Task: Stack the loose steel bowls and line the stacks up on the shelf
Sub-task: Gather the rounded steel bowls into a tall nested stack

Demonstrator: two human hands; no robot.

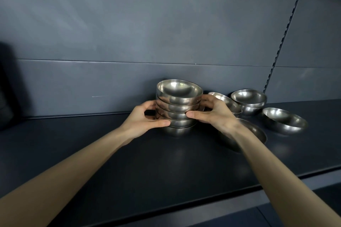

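Note:
A stack of several steel bowls (178,106) stands on the dark shelf (129,153), near the back panel. My left hand (143,118) grips the stack's left side, thumb across the lower bowls. My right hand (212,111) grips the right side, thumb on the middle bowls. Right of the stack lie loose steel bowls: a tilted one (227,102) behind my right hand, a pair nested together (249,100) at the back, a tilted single bowl (285,120) at the far right, and a larger one (258,132) partly hidden under my right wrist.
The shelf's grey back panel (110,83) rises right behind the stack. A slotted upright (280,48) runs up at the right. The shelf's front edge (184,206) crosses below my forearms. A dark shape (7,86) sits at the far left.

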